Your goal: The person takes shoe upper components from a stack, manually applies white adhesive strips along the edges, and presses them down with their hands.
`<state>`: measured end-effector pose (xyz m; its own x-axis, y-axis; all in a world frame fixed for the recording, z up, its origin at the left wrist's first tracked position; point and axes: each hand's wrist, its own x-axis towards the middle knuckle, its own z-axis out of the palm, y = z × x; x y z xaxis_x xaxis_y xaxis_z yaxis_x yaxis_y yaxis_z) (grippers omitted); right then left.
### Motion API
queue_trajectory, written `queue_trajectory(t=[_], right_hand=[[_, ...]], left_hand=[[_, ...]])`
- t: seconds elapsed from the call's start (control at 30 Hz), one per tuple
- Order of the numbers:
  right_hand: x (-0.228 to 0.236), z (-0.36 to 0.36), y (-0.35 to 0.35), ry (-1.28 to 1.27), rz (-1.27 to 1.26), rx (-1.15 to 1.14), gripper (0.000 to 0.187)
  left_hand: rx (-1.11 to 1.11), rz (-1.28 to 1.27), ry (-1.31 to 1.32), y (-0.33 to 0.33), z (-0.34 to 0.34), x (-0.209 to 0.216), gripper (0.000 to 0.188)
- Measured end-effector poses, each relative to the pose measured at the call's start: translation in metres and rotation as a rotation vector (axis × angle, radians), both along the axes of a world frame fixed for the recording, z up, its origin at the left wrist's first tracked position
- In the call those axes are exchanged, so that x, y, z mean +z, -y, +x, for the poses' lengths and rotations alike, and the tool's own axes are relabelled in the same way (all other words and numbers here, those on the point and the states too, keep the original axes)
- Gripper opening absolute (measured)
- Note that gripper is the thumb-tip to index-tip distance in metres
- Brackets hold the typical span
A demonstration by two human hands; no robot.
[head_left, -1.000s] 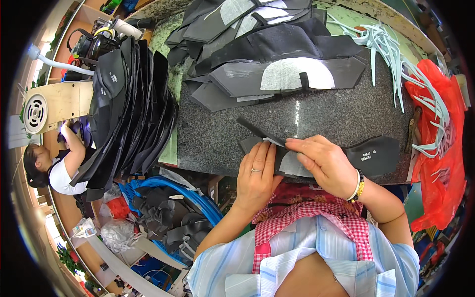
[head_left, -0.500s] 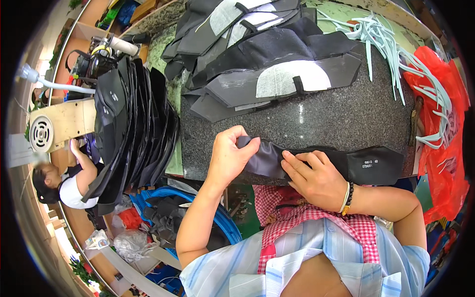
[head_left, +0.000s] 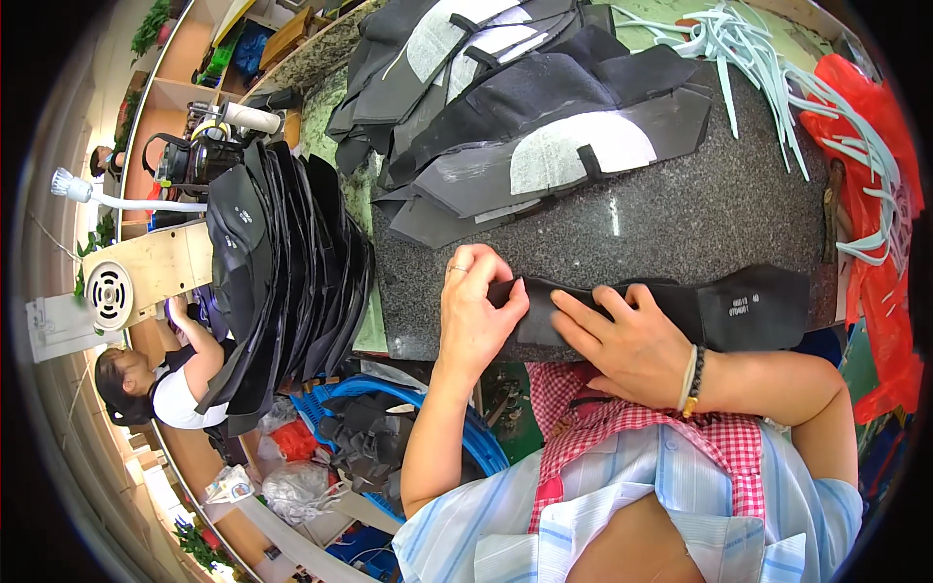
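Note:
A long black leather-like piece (head_left: pixel 743 309) with small white print near its right end lies along the near edge of the dark stone slab (head_left: pixel 622 228). My left hand (head_left: pixel 476 306) pinches the piece's left end between thumb and forefinger, the other fingers curled. Resting on its middle is my right hand (head_left: pixel 632 340), fingers stretched out and apart. Beyond my hands lie stacked black pieces, the nearest with a white half-round patch (head_left: pixel 581 154) and a short black tab.
Many black pieces (head_left: pixel 292 262) hang in a thick bundle at left. Pale blue strips (head_left: pixel 739 49) and a red plastic bag (head_left: pixel 880 321) lie at right. A blue basket (head_left: pixel 491 452) of dark scraps stands below the slab. Another person (head_left: pixel 185 389) sits at far left.
My right hand's fingers have lifted and spread apart on the piece. My left hand still pinches the left end. The whole view has shifted slightly.

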<state>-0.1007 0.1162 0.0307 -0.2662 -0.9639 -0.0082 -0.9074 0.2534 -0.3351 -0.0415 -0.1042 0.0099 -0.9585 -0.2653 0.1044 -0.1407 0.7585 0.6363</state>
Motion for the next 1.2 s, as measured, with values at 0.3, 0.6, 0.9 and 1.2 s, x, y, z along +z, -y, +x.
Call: queue_trajectory(t=[0.3,0.6,0.9,1.2], right_hand=[[0.005,-0.030,-0.021,0.242,-0.058,0.068,0.065],[0.006,-0.039,-0.102,0.135,-0.048,0.048,0.044],[-0.006,-0.042,-0.154,0.007,-0.082,-0.031,0.035],[-0.011,-0.082,-0.171,0.280,-0.216,-0.048,0.036]], left_hand=[[-0.166,-0.188,0.047,-0.025,0.036,0.007,0.029],[-0.646,-0.423,-0.167,-0.097,0.009,0.012,0.033],[-0.794,-0.503,-0.015,-0.076,-0.006,0.035,0.027],[-0.490,-0.244,-0.168,-0.170,-0.009,0.001,0.055]])
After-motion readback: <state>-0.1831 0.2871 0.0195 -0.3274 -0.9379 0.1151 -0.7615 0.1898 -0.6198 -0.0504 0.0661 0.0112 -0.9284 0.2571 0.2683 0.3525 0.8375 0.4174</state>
